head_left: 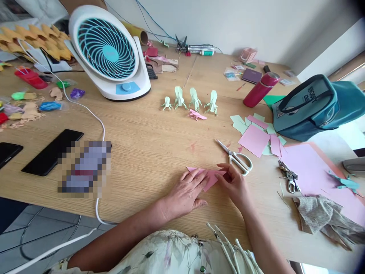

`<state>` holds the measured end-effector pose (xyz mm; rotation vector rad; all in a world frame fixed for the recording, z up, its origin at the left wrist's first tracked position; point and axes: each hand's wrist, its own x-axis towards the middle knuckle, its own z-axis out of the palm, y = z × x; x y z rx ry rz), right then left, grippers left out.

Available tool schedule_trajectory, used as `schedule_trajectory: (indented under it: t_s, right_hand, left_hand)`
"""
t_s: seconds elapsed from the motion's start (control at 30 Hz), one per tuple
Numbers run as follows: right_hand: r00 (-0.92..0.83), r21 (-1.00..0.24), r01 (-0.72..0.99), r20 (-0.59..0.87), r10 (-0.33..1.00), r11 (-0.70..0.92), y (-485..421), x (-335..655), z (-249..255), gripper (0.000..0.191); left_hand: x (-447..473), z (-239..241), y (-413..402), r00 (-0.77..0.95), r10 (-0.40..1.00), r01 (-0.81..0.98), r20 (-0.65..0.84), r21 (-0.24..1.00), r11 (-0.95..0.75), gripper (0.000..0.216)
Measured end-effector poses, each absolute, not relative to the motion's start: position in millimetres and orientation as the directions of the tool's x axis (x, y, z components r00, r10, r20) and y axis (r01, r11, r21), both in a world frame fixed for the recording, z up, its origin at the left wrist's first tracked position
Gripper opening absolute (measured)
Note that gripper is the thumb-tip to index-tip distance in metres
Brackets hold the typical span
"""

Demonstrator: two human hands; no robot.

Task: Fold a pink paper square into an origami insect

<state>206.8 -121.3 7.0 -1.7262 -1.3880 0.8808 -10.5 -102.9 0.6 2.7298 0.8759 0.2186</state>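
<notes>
A folded sheet of pink paper (211, 180) lies on the wooden table in front of me. My left hand (186, 190) rests flat on its left part, fingers stretched out and covering some of it. The right corner is pinched between the thumb and fingers of my right hand (234, 185). Just beyond that hand are scissors (236, 156) with white handles, blades parted slightly. Farther back stand several pale green origami figures (195, 99), with a pink origami figure (196, 115) before them.
At the back left stands a white fan (110, 53). A phone (85, 167) with a white cable lies left. To the right are paper pieces (254, 140), keys (289, 177), a crumpled cloth (322, 217), a red bottle (261, 90) and a teal bag (316, 110).
</notes>
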Motion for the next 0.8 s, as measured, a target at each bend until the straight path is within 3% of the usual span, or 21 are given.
schedule_trajectory:
  t_s: [0.23,0.57,0.8]
  right_hand:
    - [0.247,-0.888,0.414,-0.101,0.964,-0.199,-126.0,201.7,6.7,0.041]
    - [0.297,-0.795,0.578,-0.006,0.955,-0.185,-128.7,193.6,-2.5,0.036]
    - [0.289,-0.756,0.631,0.023,0.957,-0.172,-128.3,192.7,-0.7,0.04]
  left_hand:
    - [-10.4,4.9,-102.7,0.804,0.588,0.546,0.085,0.285,-0.788,0.068]
    - [-9.8,4.7,-95.3,0.757,0.614,0.529,0.223,0.341,-0.777,0.03]
    - [-9.4,14.5,-78.7,0.814,0.549,0.507,0.191,0.227,-0.831,0.033]
